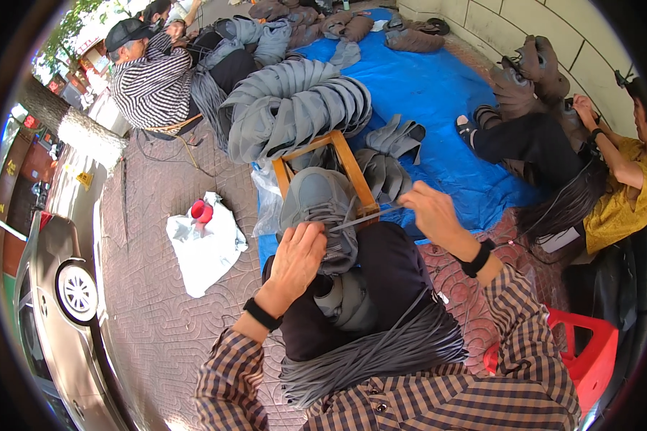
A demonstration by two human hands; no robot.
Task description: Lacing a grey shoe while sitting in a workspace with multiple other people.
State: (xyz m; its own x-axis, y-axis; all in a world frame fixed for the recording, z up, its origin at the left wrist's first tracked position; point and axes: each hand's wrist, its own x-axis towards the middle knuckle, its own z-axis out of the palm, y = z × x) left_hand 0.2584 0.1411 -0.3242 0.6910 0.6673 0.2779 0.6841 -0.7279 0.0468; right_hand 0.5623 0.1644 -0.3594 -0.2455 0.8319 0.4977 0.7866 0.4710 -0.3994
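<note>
A grey shoe upper [310, 195], partly laced, rests in front of my knees against a wooden frame [357, 179]. My left hand [300, 260] is closed at its left edge beside the lacing; its fingertips are partly hidden. Out to the right, my right hand [436, 215] pinches a grey shoelace [366, 218], which stretches taut from the upper's eyelets. Another grey upper [349, 302] lies between my thighs. Across my lap spreads a thick bundle of loose grey laces [374, 352].
Rows of nested grey uppers [302, 108] stand beyond the frame, by a blue tarp [446, 86]. A white bag [207, 251] with a red object lies left on the paving. People work at far left and right. A red stool [586, 352] is at right, a car [65, 309] at left.
</note>
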